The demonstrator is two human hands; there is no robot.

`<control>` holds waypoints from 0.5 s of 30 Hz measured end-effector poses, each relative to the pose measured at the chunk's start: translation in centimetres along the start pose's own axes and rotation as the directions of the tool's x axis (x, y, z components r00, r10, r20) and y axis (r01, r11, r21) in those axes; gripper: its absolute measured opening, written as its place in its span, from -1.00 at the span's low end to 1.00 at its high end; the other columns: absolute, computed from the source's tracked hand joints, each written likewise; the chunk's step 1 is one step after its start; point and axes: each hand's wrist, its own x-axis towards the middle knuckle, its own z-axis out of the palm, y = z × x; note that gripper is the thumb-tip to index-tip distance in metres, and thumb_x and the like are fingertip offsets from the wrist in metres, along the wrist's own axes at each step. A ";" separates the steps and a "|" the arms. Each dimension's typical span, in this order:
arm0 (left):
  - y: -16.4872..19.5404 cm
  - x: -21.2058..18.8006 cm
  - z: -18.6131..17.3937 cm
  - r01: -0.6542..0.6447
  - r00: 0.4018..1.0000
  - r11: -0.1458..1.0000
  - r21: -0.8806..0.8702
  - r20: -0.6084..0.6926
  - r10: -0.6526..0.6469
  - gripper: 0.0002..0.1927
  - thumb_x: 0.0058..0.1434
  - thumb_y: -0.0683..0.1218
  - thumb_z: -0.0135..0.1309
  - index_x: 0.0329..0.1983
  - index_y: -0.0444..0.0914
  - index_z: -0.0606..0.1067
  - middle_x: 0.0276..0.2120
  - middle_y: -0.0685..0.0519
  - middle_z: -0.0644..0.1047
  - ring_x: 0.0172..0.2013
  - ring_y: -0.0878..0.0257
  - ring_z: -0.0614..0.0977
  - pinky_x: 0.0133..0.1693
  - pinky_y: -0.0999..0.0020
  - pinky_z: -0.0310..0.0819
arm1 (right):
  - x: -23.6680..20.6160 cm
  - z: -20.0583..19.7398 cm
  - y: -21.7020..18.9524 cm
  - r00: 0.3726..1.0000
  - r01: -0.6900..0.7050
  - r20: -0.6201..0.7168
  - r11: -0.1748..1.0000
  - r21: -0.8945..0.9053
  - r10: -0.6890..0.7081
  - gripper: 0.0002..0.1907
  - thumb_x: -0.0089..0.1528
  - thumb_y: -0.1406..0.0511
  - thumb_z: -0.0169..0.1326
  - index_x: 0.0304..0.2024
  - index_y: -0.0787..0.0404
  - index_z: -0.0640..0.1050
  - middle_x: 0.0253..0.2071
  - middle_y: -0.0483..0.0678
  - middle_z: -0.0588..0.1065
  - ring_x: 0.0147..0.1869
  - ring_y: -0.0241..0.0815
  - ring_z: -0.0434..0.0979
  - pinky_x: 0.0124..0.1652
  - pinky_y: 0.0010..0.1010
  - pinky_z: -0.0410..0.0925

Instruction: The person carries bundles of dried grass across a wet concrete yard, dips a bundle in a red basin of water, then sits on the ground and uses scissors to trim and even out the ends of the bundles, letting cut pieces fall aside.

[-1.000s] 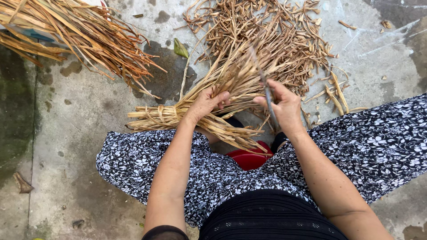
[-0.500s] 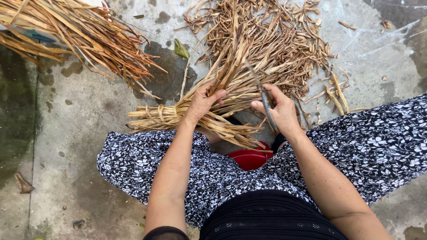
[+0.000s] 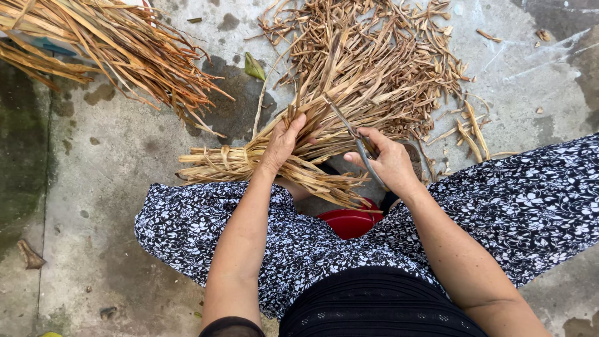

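As my right hand (image 3: 388, 163) shifted the scissors (image 3: 352, 134) up into the straw bundle (image 3: 293, 163), fingers closed on them, left hand (image 3: 282, 142) kept gripping the bundle.

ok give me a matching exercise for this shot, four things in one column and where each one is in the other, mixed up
Things:
1. scissors
2. bundle of dry leaves
3. red stool
4. green leaf

Places:
A. lying alone on the concrete, above the left hand
B. in the right hand
C. under the person, between the knees
D. gripped by the left hand

Pairs: 1-B, 2-D, 3-C, 4-A
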 end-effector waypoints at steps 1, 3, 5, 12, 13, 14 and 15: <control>0.2 0.0 0.0 -0.005 1.000 1.000 0.011 -0.006 0.005 -0.50 0.40 0.14 -0.04 0.17 -0.31 0.48 -0.09 0.02 0.64 -0.17 0.34 0.70 -0.25 0.39 0.66 | 0.0 0.1 0.1 1.000 -0.018 0.002 1.000 0.001 0.018 -0.32 0.06 0.00 0.39 0.15 0.12 0.54 -0.46 -0.22 0.50 -0.39 -0.38 0.46 -0.32 -0.50 0.35; 0.4 -0.1 0.0 -0.013 1.000 0.999 0.034 -0.017 0.013 -0.51 0.43 0.15 -0.09 0.16 -0.31 0.51 -0.13 0.01 0.66 -0.22 0.33 0.71 -0.25 0.42 0.66 | 0.0 0.2 0.4 0.999 -0.028 -0.028 0.994 0.109 0.032 -0.31 0.09 -0.01 0.37 0.19 0.12 0.55 -0.43 -0.17 0.47 -0.37 -0.37 0.41 -0.33 -0.47 0.33; 0.3 0.0 -0.1 -0.022 1.000 0.997 0.072 -0.008 0.023 -0.51 0.43 0.13 -0.04 0.15 -0.34 0.53 -0.15 -0.01 0.67 -0.31 0.32 0.67 -0.27 0.43 0.61 | 0.1 -0.1 0.6 0.999 -0.008 -0.046 0.977 0.213 0.018 -0.31 0.11 -0.01 0.36 0.20 0.13 0.54 -0.38 -0.17 0.47 -0.33 -0.38 0.39 -0.32 -0.47 0.33; -1.0 -0.1 -0.4 -0.047 0.997 0.978 0.205 -0.044 0.057 -0.56 0.39 0.10 0.09 0.08 -0.35 0.56 -0.19 0.03 0.67 -0.42 0.35 0.62 -0.30 0.47 0.56 | 0.6 -1.5 0.4 0.999 -0.035 -0.029 0.997 0.076 0.037 -0.29 0.08 -0.01 0.36 0.20 0.12 0.51 -0.34 -0.17 0.55 -0.32 -0.34 0.47 -0.28 -0.45 0.38; -1.1 -0.1 -0.4 -0.034 0.998 0.974 0.222 -0.048 0.046 -0.58 0.40 0.09 0.10 0.05 -0.36 0.57 -0.22 0.02 0.67 -0.42 0.35 0.63 -0.31 0.47 0.57 | 0.6 -1.5 0.2 0.999 -0.033 -0.032 0.998 0.051 0.035 -0.28 0.08 -0.01 0.36 0.20 0.12 0.51 -0.34 -0.17 0.55 -0.32 -0.33 0.48 -0.28 -0.44 0.38; -1.2 -0.1 -0.4 -0.021 0.998 0.971 0.240 -0.051 0.035 -0.59 0.40 0.07 0.11 0.03 -0.38 0.58 -0.25 0.02 0.66 -0.42 0.35 0.64 -0.31 0.47 0.57 | 0.6 -1.6 0.0 0.999 -0.022 -0.038 0.999 0.044 0.024 -0.29 0.08 -0.01 0.36 0.20 0.12 0.51 -0.34 -0.16 0.55 -0.31 -0.32 0.49 -0.27 -0.43 0.39; -1.2 -0.1 -0.3 -0.008 0.998 0.966 0.258 -0.056 0.023 -0.60 0.41 0.06 0.12 0.01 -0.39 0.59 -0.28 0.02 0.65 -0.42 0.35 0.65 -0.32 0.47 0.57 | 0.5 -1.7 -0.1 0.999 -0.012 -0.042 0.999 0.036 0.014 -0.30 0.08 -0.01 0.36 0.19 0.12 0.52 -0.33 -0.15 0.56 -0.31 -0.30 0.50 -0.26 -0.42 0.39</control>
